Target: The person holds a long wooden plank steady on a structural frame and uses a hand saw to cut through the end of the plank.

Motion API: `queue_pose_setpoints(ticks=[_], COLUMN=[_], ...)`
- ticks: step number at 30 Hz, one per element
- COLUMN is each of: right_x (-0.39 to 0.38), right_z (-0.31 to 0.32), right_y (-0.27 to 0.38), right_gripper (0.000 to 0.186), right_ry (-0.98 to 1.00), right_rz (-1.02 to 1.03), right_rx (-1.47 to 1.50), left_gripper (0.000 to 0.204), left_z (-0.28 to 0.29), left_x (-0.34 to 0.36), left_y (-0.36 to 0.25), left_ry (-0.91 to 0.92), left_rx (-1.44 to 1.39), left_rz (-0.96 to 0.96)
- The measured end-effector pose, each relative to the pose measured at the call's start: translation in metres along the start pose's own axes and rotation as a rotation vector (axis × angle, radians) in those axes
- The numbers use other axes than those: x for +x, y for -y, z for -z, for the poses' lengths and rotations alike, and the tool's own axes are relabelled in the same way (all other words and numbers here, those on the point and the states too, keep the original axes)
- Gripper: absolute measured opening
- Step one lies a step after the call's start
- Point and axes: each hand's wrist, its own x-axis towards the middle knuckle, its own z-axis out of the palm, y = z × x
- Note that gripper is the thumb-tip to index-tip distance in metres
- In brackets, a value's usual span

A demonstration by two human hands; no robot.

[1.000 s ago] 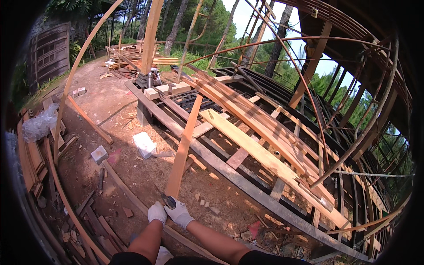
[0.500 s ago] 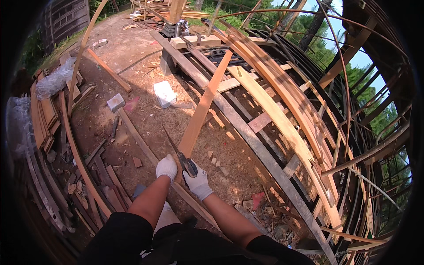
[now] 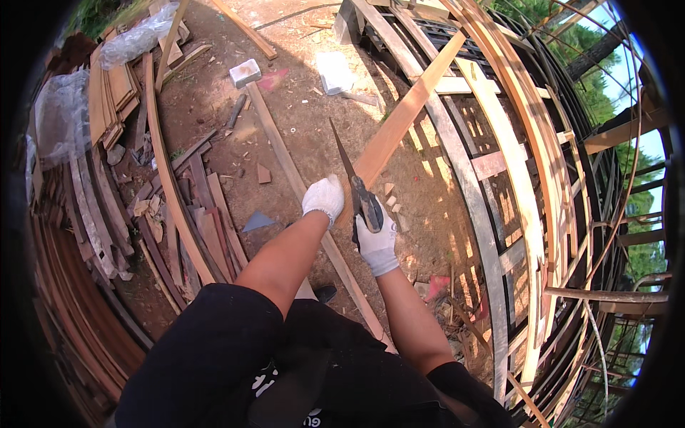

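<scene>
A long reddish-brown wooden board (image 3: 408, 107) slants from the timber frame at the right down to my hands. My left hand (image 3: 325, 198), in a white glove, is closed at the near end of the board, pressing on its left edge; its fingertips are hidden. Just to the right, my right hand (image 3: 378, 241), also gloved, is wrapped round the dark handle of a hand saw (image 3: 344, 153). The saw's narrow blade points away and up to the left, beside the board's left edge. Whether its teeth touch the wood I cannot tell.
A narrow plank (image 3: 275, 139) lies on the ground beneath my left arm. Stacked boards (image 3: 110, 93) and plastic sheeting (image 3: 61, 118) are at the left. Across the right stands a timber frame (image 3: 464, 178) bearing curved beams (image 3: 510, 153). Two white blocks (image 3: 245, 73) sit farther off.
My view has tilted down and turned, so the scene sits farther right and higher. Both hands keep their hold, with the saw still beside the board.
</scene>
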Motion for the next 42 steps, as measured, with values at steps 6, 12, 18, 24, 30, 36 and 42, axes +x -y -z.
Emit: queue_pose_setpoints(ticks=[6, 12, 18, 24, 30, 36, 42], right_x=[-0.024, -0.107, 0.044, -0.124, -0.018, -0.02, -0.139], right_z=[0.02, 0.053, -0.004, 0.06, 0.011, 0.016, 0.062], right_y=[0.0, 0.021, -0.013, 0.031, -0.002, 0.009, 0.005], right_gripper=[0.051, 0.06, 0.052, 0.065, 0.057, 0.057, 0.064], right_ry=[0.023, 0.069, -0.017, 0.113, -0.005, 0.022, -0.01], right_rz=[-0.053, 0.021, -0.029, -0.011, -0.018, -0.091, -0.04], right_rx=[0.026, -0.019, 0.006, -0.035, -0.042, 0.104, 0.083], left_gripper=[0.054, 0.062, 0.062, 0.064, 0.065, 0.065, 0.067], left_z=[0.004, 0.006, -0.017, 0.007, 0.003, -0.001, 0.002], left_x=[0.013, 0.01, 0.016, 0.005, 0.003, 0.015, 0.008], left_y=[0.0, 0.018, -0.006, 0.022, -0.009, -0.008, 0.007], left_ry=[-0.008, -0.037, -0.011, -0.047, -0.008, -0.027, -0.041], left_rx=[-0.07, -0.002, 0.005, -0.085, -0.089, -0.074, -0.037], left_rz=[0.092, 0.03, -0.002, 0.161, 0.108, 0.119, 0.137])
